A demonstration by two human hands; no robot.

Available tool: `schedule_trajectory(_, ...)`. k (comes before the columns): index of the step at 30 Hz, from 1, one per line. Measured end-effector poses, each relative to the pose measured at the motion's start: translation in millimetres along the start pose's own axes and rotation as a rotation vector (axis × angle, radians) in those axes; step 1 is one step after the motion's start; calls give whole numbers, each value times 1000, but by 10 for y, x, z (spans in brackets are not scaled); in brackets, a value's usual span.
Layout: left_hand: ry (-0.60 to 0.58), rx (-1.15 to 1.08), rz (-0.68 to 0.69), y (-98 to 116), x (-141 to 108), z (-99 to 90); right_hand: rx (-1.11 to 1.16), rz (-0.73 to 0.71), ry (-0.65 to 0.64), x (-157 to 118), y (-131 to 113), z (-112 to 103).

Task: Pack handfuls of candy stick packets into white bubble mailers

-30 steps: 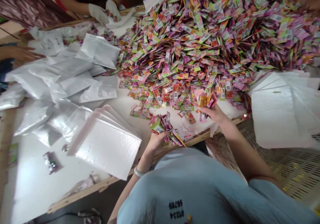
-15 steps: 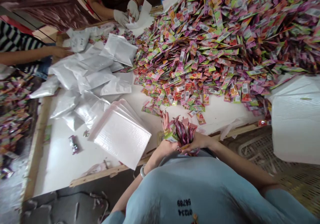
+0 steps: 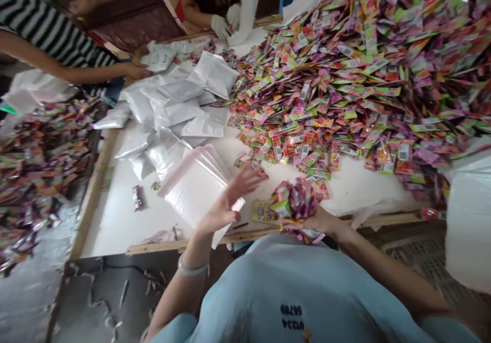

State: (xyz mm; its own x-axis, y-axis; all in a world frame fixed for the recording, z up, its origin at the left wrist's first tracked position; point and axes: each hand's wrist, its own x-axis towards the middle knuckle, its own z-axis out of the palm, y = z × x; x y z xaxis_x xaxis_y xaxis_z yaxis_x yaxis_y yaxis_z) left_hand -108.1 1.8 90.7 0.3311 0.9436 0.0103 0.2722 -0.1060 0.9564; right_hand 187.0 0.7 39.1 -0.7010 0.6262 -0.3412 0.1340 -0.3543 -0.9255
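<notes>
My right hand grips a thick bunch of small colourful snack packets close to my shirt, at the table's near edge. My left hand is off the bunch, fingers stretched out and apart, holding nothing. It hovers over the right side of a fanned stack of white bubble mailers with pink flap strips; whether it touches them I cannot tell. A yellowish card with a cartoon figure lies between my two hands on the white tabletop.
A huge heap of packets covers the far right. Filled silvery-white pouches pile up at left. A person in striped sleeves reaches toward them; another person's gloved hands hold white packaging across the table. A white foam-like block stands right.
My left hand has let go of the bunch and moved left toward the mailers, its fingers opening. My right hand keeps the packets. The view has shifted left.
</notes>
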Motion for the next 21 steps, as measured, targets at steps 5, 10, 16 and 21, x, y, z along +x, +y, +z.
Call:
schedule_trajectory(5, 646, 634, -220, -238, -432, -1028, -697, -91, 358, -51, 385, -348)
schedule_trajectory(10, 556, 876, -343, -818, -677, -1406, -937, -66, 325, 12, 522, -453)
schedule_trajectory(16, 557, 785, -195, -621, -419, -1330, -263, -147, 806, -5, 333, -631)
schedule_trajectory(21, 400, 921, 79, 283, 176, -295, -410, -359, 769, -80, -358, -444)
